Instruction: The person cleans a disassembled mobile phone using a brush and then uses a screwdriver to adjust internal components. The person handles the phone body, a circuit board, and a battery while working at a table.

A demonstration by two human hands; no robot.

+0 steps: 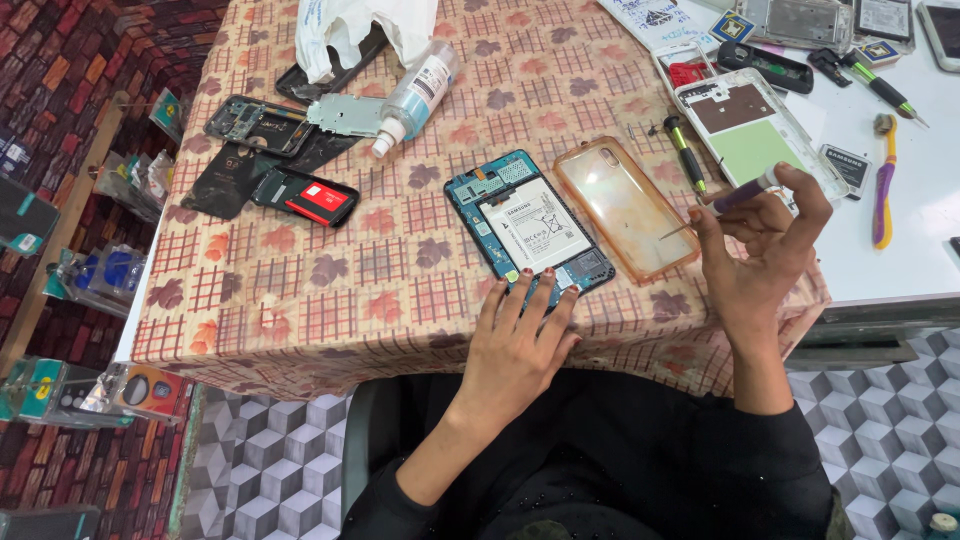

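An opened phone [527,225] with a blue frame and a white battery lies face down on the patterned tablecloth [330,290]. My left hand [520,335] rests flat at its near edge, fingertips touching the frame. My right hand [760,255] is raised to the right of it and pinches a small purple-handled screwdriver [738,195], whose thin tip points left and down. A clear orange phone case [625,205] lies between the phone and my right hand.
A spray bottle [418,95], a white cloth [365,30], dismantled phone parts [262,125] and a black and red phone [305,197] lie at the back left. A white tray [755,130], screwdrivers [686,150] and a toothbrush [884,180] lie at the right. The table's front edge runs near my body.
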